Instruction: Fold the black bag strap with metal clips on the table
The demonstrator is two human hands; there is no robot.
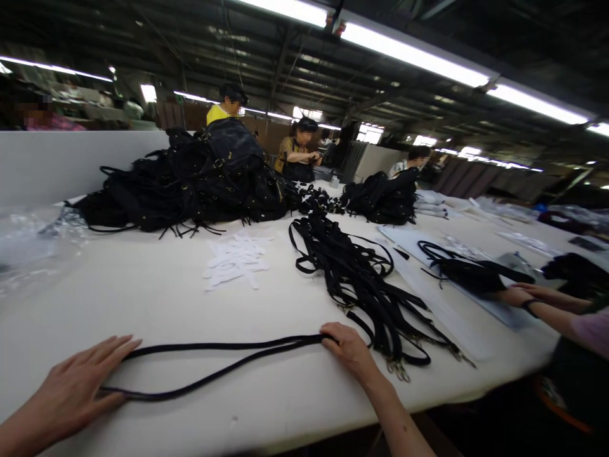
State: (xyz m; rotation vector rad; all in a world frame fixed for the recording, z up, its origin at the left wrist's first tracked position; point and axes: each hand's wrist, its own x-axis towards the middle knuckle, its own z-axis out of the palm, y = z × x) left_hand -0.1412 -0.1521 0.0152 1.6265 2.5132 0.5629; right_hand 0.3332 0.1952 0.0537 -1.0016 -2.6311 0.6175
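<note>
Black webbing strap (214,365) lies doubled flat on the white table (157,304), and it looks light, limp and floppy. Left hand (76,387) presses one end down, fingers flat, not closed; right hand (349,349) pins the far fold. Best held at those ends. Strap pile (361,279) sits just past the right hand.

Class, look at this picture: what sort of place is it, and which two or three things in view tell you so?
Most likely a bag or strap workshop on a factory floor. A long white table bears a heap of black bags and a bundle of black straps, other people work along it, and both hands press one black strap flat.
</note>
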